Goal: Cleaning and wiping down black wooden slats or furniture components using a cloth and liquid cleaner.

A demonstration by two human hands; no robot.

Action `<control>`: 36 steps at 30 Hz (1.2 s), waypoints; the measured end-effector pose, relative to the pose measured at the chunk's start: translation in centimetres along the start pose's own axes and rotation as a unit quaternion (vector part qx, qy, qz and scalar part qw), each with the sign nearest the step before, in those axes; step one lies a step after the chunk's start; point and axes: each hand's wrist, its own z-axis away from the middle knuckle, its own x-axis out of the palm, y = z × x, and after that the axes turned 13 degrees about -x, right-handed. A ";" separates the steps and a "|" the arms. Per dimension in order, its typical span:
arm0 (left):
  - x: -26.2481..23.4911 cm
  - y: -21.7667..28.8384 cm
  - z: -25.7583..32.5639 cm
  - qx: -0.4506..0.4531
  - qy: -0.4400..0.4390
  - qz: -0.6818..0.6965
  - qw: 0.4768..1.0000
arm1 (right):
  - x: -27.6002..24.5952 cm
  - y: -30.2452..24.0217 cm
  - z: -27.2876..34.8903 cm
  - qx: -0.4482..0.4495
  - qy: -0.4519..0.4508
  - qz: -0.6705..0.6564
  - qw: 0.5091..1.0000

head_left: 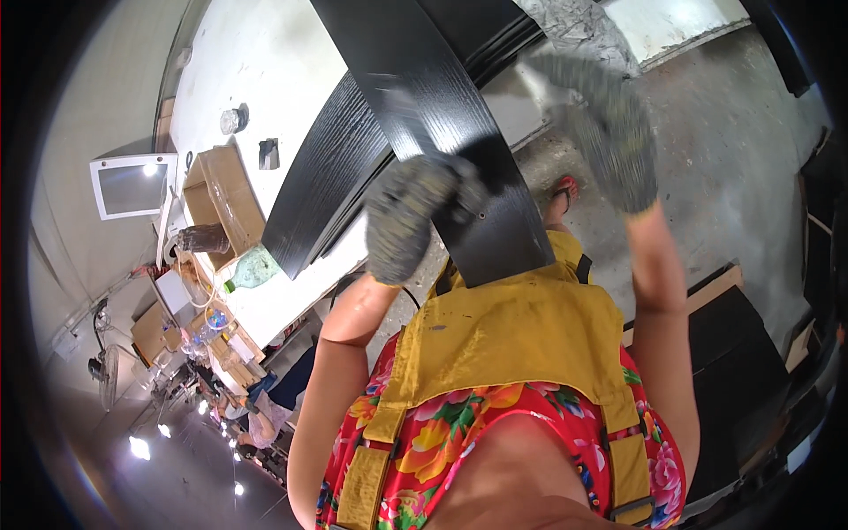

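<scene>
A person in a yellow apron (512, 327) and floral top is gripping a long black wood-grain board (424, 97) with the gloved left hand (411, 216), its near end resting against the apron. The gloved right hand (609, 132), blurred, is hovering open beside the board. More black panels (331, 168) are lying on the white workbench (256, 71), near a cardboard box (221, 199) and green bottle (252, 269).
</scene>
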 end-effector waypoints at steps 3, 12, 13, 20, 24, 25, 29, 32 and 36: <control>1.0 -1.3 0.9 -0.104 -0.070 -0.145 0.982 | 1.9 -3.3 4.4 0.012 -0.017 -0.027 0.999; -0.5 -1.5 -0.7 0.003 -0.195 -0.261 0.946 | 0.4 -3.2 7.9 0.135 0.122 -0.259 0.949; -2.1 -3.9 -0.6 0.005 -0.142 -0.048 0.989 | -1.3 -2.3 7.7 0.093 0.038 -0.023 0.995; -4.4 1.6 -8.6 0.257 0.201 -0.607 0.725 | -4.7 5.7 6.4 -0.091 -0.221 0.363 0.901; -6.3 0.8 -9.7 0.342 0.164 -0.686 0.622 | -4.8 5.5 3.9 -0.227 -0.313 0.482 0.786; -6.4 0.6 -9.9 0.381 0.164 -0.683 0.601 | -4.9 5.6 3.9 -0.075 -0.270 0.349 0.894; -6.0 0.8 -9.8 0.341 0.183 -0.679 0.624 | -3.6 3.8 1.8 0.252 -0.202 0.206 0.924; -6.1 0.7 -9.8 0.341 0.188 -0.680 0.621 | -4.3 5.0 2.2 0.077 -0.274 0.308 0.908; -5.9 0.8 -9.9 0.346 0.182 -0.684 0.616 | -5.5 6.9 3.2 -0.070 -0.308 0.372 0.873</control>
